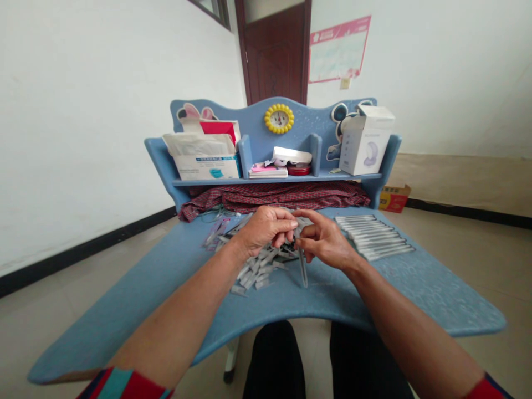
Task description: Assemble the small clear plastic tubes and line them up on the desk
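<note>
Over the middle of the blue desk [166, 288], my two hands are close together in front of me. My right hand [328, 241] is closed on a slim clear pen barrel [303, 271], which points downward toward me from the fingers. Thumb and fingers of my left hand [266, 227] are pinched beside the barrel's upper end; whatever lies between them is too small to make out. Under and around the hands spreads a pile of small translucent plastic pieces [253, 274], partly hidden by them. A row of clear pens with dark ends [374, 237] lies to the right.
A plastic packet [216, 231] is left of the pile. Behind lies a bunched checkered cloth [274, 195], below a shelf holding an opened mask box [205, 166], a white carton [368, 141] and a red round tin [299, 170]. The desk's front edge curves around my legs.
</note>
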{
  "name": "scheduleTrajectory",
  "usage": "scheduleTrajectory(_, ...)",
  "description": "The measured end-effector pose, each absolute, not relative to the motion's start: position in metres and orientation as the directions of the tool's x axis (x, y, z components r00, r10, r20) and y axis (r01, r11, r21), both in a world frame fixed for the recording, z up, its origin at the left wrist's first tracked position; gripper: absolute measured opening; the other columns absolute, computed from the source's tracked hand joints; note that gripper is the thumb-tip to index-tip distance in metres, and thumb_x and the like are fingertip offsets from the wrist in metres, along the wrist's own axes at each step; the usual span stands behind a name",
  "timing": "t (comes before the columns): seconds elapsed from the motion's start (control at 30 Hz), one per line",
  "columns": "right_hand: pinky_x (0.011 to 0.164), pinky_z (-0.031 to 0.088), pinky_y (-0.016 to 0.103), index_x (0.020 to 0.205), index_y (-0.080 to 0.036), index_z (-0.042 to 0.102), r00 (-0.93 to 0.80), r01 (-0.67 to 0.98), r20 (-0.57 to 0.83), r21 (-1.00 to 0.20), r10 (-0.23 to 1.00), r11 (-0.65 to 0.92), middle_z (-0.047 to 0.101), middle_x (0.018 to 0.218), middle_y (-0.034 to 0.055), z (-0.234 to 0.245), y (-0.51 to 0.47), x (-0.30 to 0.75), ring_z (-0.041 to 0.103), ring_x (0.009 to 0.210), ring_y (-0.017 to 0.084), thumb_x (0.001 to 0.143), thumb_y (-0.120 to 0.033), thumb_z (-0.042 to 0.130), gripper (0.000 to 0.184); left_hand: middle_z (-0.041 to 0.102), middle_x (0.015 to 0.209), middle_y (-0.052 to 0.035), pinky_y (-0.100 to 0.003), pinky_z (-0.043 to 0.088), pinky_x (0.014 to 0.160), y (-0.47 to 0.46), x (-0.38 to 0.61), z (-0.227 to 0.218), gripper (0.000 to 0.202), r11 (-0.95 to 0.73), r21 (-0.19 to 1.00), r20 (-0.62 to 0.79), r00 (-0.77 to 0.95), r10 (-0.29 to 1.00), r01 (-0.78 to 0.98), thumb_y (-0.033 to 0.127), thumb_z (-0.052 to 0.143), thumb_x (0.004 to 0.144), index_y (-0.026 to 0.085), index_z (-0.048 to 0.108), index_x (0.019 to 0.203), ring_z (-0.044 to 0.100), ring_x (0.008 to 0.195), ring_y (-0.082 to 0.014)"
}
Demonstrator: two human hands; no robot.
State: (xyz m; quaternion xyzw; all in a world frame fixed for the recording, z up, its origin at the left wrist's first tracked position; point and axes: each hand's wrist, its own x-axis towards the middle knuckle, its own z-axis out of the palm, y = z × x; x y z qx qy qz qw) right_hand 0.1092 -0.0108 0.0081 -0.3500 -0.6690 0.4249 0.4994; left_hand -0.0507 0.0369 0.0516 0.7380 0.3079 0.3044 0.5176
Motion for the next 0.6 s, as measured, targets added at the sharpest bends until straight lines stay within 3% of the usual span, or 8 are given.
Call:
scheduleTrajectory(0.2, 0.038, 0.038, 0.017, 0.121, -0.020, 0.039, -0.259, 0.059, 0.372, -0.915, 0.891, 0.399, 0.051, 0.051, -0.0112, 0.0072, -0.0104, 0.1101, 0.049, 0.037, 0.008, 0.069, -0.012, 0.054, 0.054, 0.057, 0.048, 0.0011, -0.015, 0.026, 0.033, 0.0342, -0.0476, 0.0518, 0.027, -0.256, 0.952, 0.107, 0.595, 0.796, 0.170, 0.032, 0.064, 0.072, 0.010, 0.056, 0.059, 0.041, 0.030, -0.0027)
scheduleTrajectory(0.4, 0.039, 0.039, 0.017, 0.120, -0.020, 0.040, -0.266, 0.052, 0.357, -0.922, 0.895, 0.383, 0.053, 0.051, -0.0111, 0.0086, -0.0117, 0.1096, 0.050, 0.037, 0.008, 0.068, -0.011, 0.054, 0.055, 0.055, 0.046, 0.0018, -0.015, 0.024, 0.033, 0.0337, -0.0470, 0.0514, 0.023, -0.262, 0.949, 0.124, 0.560, 0.819, 0.173, 0.025, 0.064, 0.070, 0.010, 0.055, 0.055, 0.039, 0.029, -0.0021)
scheduleTrajectory(0.6, 0.040, 0.039, 0.018, 0.120, -0.021, 0.040, -0.281, 0.066, 0.348, -0.923, 0.895, 0.379, 0.053, 0.052, -0.0111, 0.0104, -0.0127, 0.1100, 0.050, 0.038, 0.008, 0.068, -0.009, 0.053, 0.055, 0.058, 0.050, 0.0002, -0.016, 0.026, 0.035, 0.0384, -0.0511, 0.0508, 0.018, -0.271, 0.944, 0.097, 0.628, 0.772, 0.187, 0.026, 0.061, 0.073, 0.009, 0.062, 0.065, 0.041, 0.032, -0.0027)
